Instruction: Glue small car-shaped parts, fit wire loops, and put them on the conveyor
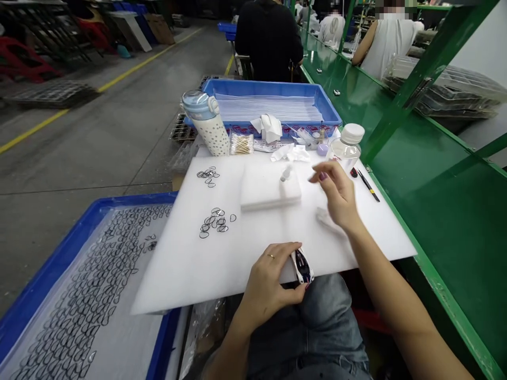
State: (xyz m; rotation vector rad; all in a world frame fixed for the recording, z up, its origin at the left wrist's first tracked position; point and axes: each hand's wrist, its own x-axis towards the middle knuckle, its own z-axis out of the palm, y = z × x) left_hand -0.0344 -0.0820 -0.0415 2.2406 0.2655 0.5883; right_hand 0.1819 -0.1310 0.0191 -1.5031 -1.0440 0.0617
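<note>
My left hand is closed around a small white and dark oval part at the near edge of a white foam board. My right hand hovers above the board's right side, fingers loosely curled and apart, nothing visible in them. It is near a white foam pad with a small white bottle on it. Two clusters of thin black rings lie on the board, one in the middle left, one farther back.
A blue tray of many black rings sits at the near left. Farther back stand a dotted flask, cotton swabs, tissues, a clear bottle, a black pen and another blue tray. Green bench at right; people sit beyond.
</note>
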